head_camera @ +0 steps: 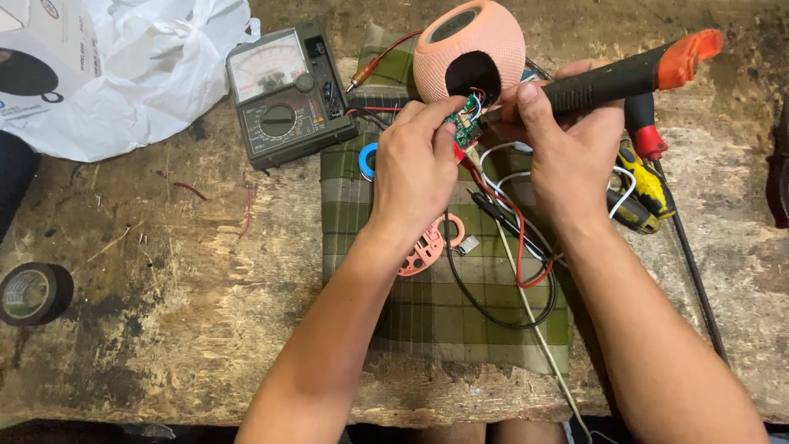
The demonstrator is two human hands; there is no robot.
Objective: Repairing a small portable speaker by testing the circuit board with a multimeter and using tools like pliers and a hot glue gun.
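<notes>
Head view, left hand (415, 168) pinching small circuit board (462, 123), right hand (567, 148) gripping soldering iron (625, 76), pink speaker (468, 45) behind

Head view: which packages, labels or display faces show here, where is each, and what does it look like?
White box: top left corner, white with dark printed shapes, partly cut off.
White plastic bag: beside the box, crumpled.
Analog multimeter: upper centre-left, dark grey, pale dial face, round selector knob.

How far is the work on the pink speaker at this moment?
Done: the pink speaker shell is open and a pink inner part lies on the cloth. In hand: the left hand pinches the small circuit board while the right hand holds the soldering iron at it. Left: board and part are still outside the shell.
</notes>
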